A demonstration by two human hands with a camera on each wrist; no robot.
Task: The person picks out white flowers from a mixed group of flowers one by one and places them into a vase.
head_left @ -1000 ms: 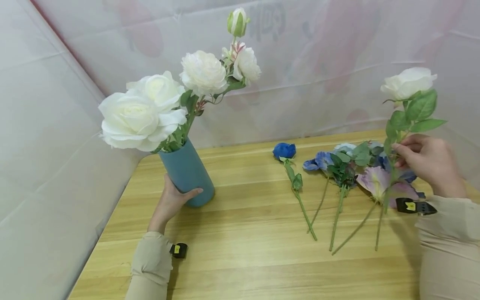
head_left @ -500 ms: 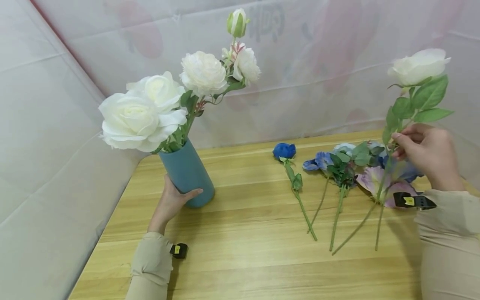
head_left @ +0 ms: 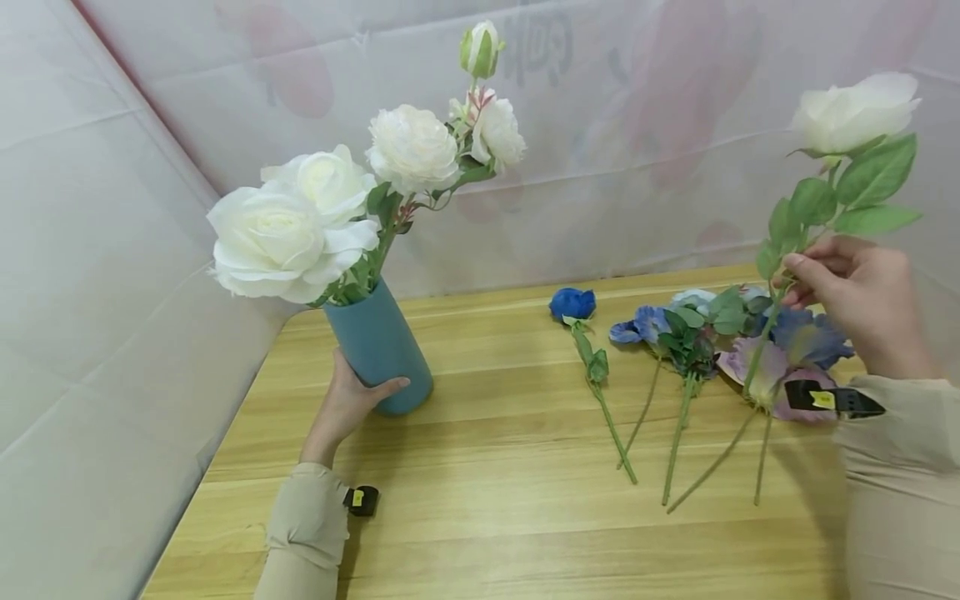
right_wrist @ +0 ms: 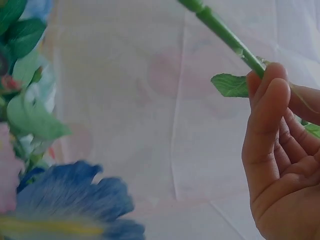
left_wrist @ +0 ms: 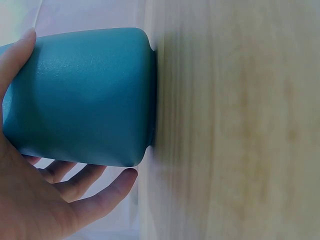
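Note:
My left hand [head_left: 343, 412] holds a blue-green vase [head_left: 378, 350] on the table's left side. In the left wrist view its thumb lies along one side of the vase and its fingers along the other. Several white flowers [head_left: 273, 233] stand in the vase, with a green-white bud [head_left: 482, 50] at the top; their lower stems are hidden inside. At the right, my right hand [head_left: 873, 300] pinches the green stem [right_wrist: 227, 37] of a white rose [head_left: 855, 117] between thumb and fingers. The rose is raised, its bloom up and its stem slanting down over the flowers below.
A blue rose [head_left: 572, 305] lies mid-table. Right of it is a heap with blue flowers [head_left: 810, 333], a pink-purple flower [head_left: 757, 367] and green leaves [head_left: 686, 337], stems toward the front. A white curtain [head_left: 637, 167] hangs behind the wooden table [head_left: 510, 517].
My right hand has lifted the white rose up and slightly right, so its stem end is higher over the heap. The left hand and the vase stay in place; the view shifts slightly.

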